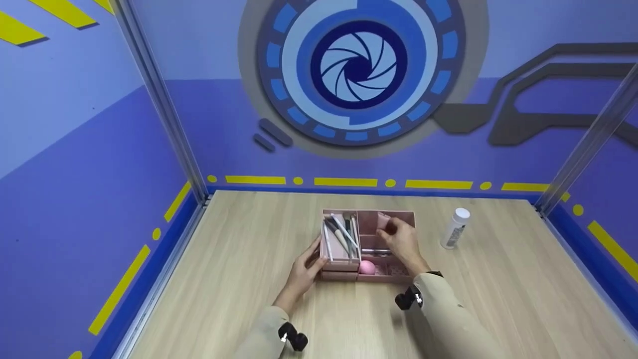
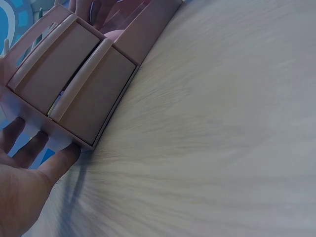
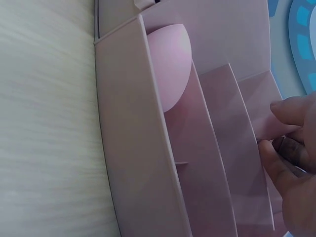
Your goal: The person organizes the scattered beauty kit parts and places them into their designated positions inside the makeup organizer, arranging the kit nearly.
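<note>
A pink desktop organizer (image 1: 340, 267) stands on the table, with open compartments and two small drawers (image 2: 84, 89) at its front left. My left hand (image 1: 303, 271) rests against the organizer's left side, its fingertips (image 2: 66, 157) on the side panel. Over the back right compartment, my right hand (image 1: 404, 243) pinches a small pale pink item (image 1: 383, 220); the fingers hide much of it, and I cannot tell its kind. Makeup brushes (image 1: 344, 237) lean in the left compartment. A pink makeup sponge (image 3: 171, 66) sits in the front compartment.
To the right of the organizer stands a white bottle (image 1: 455, 229) with a printed label. Blue-purple panels and metal posts (image 1: 164, 109) border the wooden table (image 1: 239, 239) at the back and sides. A silvery slim item (image 1: 375, 252) lies in the middle compartment.
</note>
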### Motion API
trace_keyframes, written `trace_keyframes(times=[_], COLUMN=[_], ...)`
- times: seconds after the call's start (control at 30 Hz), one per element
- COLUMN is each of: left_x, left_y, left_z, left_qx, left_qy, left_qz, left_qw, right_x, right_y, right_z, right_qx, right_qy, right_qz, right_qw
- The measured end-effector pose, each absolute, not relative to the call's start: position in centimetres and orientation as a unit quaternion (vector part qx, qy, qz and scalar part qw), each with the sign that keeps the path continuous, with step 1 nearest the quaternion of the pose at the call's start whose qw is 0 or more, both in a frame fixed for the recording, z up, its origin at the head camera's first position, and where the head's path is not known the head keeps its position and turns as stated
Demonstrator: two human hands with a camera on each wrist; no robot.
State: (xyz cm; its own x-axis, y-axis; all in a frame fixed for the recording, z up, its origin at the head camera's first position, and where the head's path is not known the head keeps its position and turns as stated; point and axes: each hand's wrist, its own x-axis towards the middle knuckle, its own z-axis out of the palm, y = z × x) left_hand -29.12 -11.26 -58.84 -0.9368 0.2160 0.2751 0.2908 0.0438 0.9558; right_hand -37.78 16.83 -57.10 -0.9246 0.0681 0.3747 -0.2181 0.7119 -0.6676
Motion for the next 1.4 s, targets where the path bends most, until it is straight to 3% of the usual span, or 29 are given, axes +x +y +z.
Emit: trace_keyframes(times=[1.1, 1.27, 1.4], left_x=[-28.8, -29.0, -29.0], left_y=[-11.2, -11.2, -11.3], left_z=[-58.8, -58.8, -58.8], left_qx=[-0.171, -0.183, -0.181], left_qy=[-0.720, -0.730, -0.726], left_qz=[-0.672, -0.658, -0.663], left_qw=[0.019, 0.039, 0.034], right_x=[-35.4, -34.8, -34.6], right_y=[19.9, 21.2, 22.2], right_z=[-55.7, -54.6, -53.8], right_qx=[0.017, 0.019, 0.022], right_qy=[-0.884, -0.873, -0.868], right_qz=[0.427, 0.442, 0.431], right_qw=[0.190, 0.203, 0.244])
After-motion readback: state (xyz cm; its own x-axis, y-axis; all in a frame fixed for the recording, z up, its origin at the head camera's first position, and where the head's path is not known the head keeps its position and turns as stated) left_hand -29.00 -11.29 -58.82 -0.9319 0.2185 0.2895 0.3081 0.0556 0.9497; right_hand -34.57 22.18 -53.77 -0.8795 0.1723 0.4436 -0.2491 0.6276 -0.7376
